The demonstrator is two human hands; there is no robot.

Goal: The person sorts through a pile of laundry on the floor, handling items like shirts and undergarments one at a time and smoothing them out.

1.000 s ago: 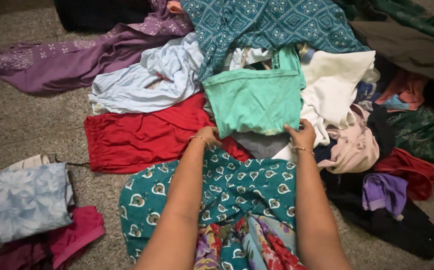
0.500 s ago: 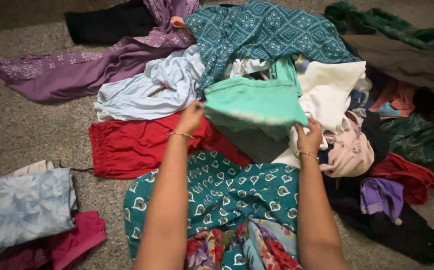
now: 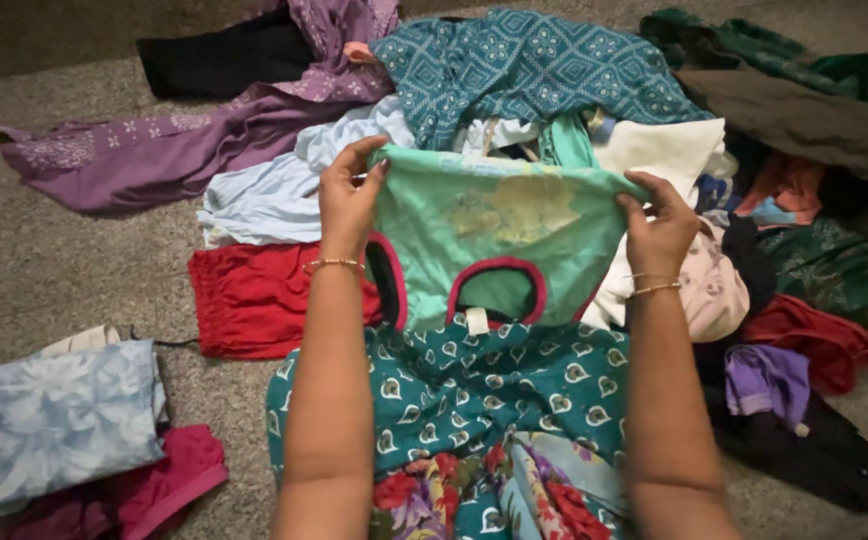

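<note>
Both hands, left hand (image 3: 347, 197) and right hand (image 3: 660, 228), pinch the mint-green top (image 3: 494, 240) by its hem, spread wide; folding it seems next, which calls for flat, even edges.

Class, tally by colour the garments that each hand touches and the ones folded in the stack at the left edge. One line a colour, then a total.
Mint green top, held by left hand and right hand: 1
Pale blue folded cloth: 1
Magenta folded cloth: 1
Total: 3

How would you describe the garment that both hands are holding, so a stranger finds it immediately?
Before the clothes pile on the carpet, left hand and right hand spread a mint green top. Only it has red trim around neck and armholes.
</note>
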